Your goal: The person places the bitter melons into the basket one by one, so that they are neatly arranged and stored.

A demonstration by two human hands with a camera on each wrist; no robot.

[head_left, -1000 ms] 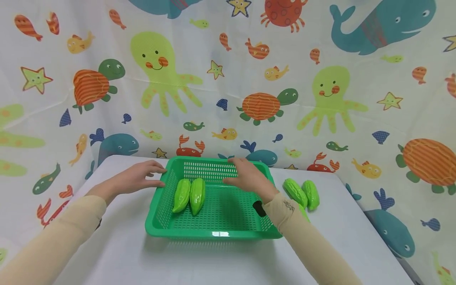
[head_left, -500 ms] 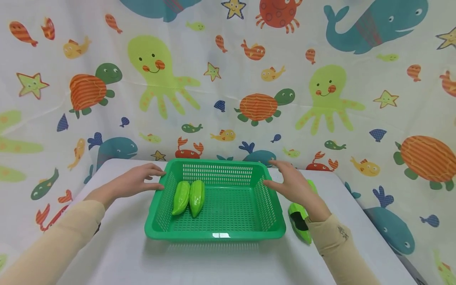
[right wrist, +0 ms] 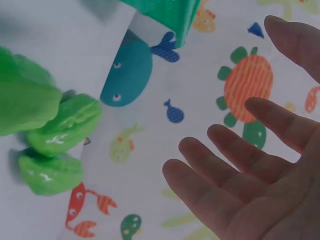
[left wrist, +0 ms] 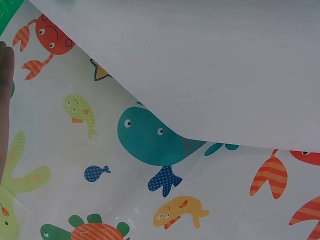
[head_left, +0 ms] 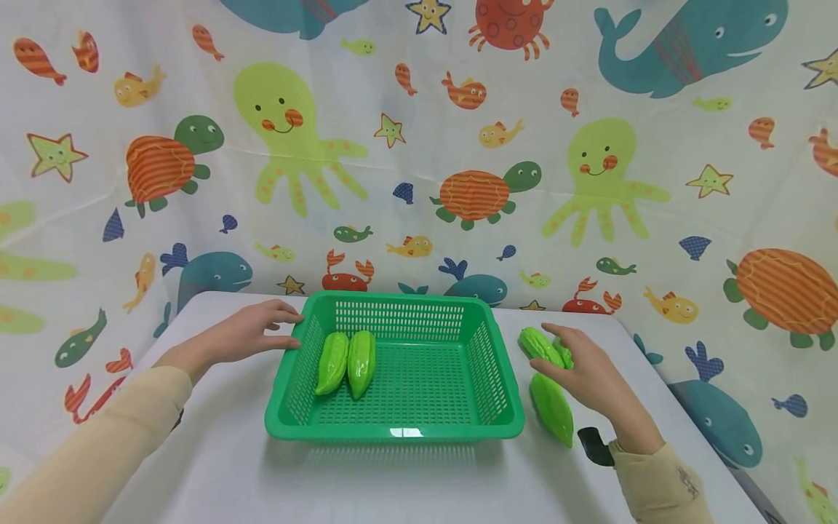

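A green plastic basket (head_left: 419, 434) stands on the white table, and two bitter gourds (head_left: 361, 365) lie side by side at its left. My left hand (head_left: 252, 332) is at the basket's left rim with relaxed fingers, fingertips right at the edge. To the right of the basket my right hand (head_left: 585, 370) hovers over three more gourds, fingers spread and holding nothing. The nearest gourd (head_left: 552, 409) lies below the hand; a second gourd (head_left: 538, 345) shows behind the thumb, and the third is partly hidden by the fingers. The right wrist view shows the open palm (right wrist: 270, 195) beside these gourds (right wrist: 65, 125).
A white curtain (head_left: 406, 94) printed with sea animals hangs behind and around the table. The white tabletop (head_left: 393, 495) extends in front of the basket and to both sides. A dark strap piece (head_left: 594, 445) sits at my right wrist.
My right hand has moved from above the basket's right half outward to the right, over the loose gourds. The left hand stays at the left rim. The two gourds inside stay put.
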